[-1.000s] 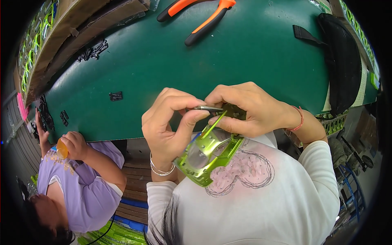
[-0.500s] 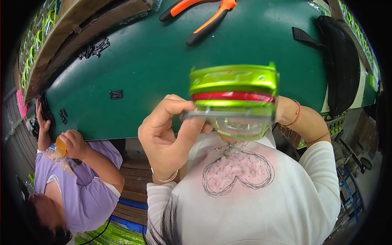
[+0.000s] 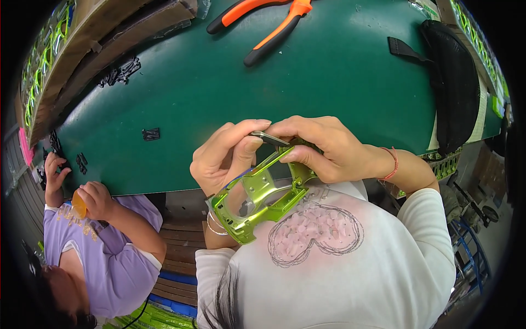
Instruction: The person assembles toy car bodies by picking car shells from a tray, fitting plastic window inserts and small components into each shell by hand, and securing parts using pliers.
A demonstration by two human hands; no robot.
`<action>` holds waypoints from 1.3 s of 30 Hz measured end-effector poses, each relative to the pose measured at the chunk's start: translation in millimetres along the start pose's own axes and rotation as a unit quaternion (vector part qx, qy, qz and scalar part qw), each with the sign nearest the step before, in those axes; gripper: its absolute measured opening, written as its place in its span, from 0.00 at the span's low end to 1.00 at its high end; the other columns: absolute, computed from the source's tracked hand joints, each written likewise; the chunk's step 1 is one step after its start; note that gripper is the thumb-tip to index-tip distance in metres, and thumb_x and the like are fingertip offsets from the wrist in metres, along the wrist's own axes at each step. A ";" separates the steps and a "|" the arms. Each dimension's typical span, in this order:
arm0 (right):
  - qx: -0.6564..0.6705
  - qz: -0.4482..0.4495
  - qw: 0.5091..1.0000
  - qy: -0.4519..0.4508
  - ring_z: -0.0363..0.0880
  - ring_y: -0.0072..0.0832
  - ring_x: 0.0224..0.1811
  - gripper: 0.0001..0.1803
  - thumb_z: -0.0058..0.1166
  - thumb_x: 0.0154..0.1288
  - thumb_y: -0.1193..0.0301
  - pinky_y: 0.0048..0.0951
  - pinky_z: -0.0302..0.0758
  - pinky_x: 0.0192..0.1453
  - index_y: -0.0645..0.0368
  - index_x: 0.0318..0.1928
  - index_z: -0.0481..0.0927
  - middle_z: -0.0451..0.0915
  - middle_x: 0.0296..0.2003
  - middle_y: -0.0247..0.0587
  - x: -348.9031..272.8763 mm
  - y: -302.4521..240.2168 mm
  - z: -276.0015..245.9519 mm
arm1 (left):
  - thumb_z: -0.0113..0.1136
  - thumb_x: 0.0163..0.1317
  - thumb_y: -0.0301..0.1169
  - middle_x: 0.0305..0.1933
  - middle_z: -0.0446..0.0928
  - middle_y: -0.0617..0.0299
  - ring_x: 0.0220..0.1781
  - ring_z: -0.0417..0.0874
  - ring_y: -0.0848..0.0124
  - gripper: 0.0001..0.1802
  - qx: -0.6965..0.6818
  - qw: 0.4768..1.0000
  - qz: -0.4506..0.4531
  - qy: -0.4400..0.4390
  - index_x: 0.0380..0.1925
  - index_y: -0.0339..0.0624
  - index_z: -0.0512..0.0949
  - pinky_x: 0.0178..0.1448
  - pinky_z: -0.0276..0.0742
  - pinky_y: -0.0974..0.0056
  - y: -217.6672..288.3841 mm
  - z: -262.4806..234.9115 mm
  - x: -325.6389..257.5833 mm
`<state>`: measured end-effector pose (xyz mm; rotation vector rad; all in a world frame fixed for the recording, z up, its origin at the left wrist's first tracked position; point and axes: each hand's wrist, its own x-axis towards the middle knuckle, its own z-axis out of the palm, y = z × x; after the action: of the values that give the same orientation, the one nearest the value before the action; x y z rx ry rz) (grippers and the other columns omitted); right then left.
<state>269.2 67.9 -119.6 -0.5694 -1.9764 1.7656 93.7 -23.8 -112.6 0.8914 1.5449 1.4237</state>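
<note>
A shiny green plastic housing (image 3: 262,189) with large openings hangs tilted in front of my chest, its hollow inside turned up. My right hand (image 3: 326,147) is closed on its upper right end, the thumb lying along the rim. My left hand (image 3: 227,151) pinches a thin dark strip with a shiny edge (image 3: 269,138) between thumb and fingers. The strip's other end meets the housing's rim by my right fingertips. Whether it is seated in the housing or just touching it, I cannot tell. The right fingers partly hide that spot.
Orange-and-black-handled pliers (image 3: 268,33) lie on the green table (image 3: 339,82) at the far side. Small black parts (image 3: 121,72) and a small black piece (image 3: 150,134) lie to the left. A black pouch (image 3: 455,88) sits at right. A person in purple (image 3: 118,263) works at left.
The housing has turned from its outer side, with a red band, to its hollow inside and moved lower left. Both hands have come together at its upper rim.
</note>
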 end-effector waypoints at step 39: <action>-0.081 -0.049 0.981 -0.170 0.83 0.44 0.29 0.09 0.64 0.63 0.77 0.39 0.77 0.30 0.65 0.42 0.79 0.81 0.30 0.44 -2.2 -6.3 -30.1 | 0.81 0.43 0.26 0.36 0.85 0.57 0.32 0.83 0.61 0.17 0.189 0.921 0.207 -0.270 0.35 0.36 0.87 0.35 0.78 0.64 34.7 -29.4 26.5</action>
<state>287.9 90.6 -110.4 -0.2222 -2.3497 1.7426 55.0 -7.9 -80.7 1.7639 1.2556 1.0196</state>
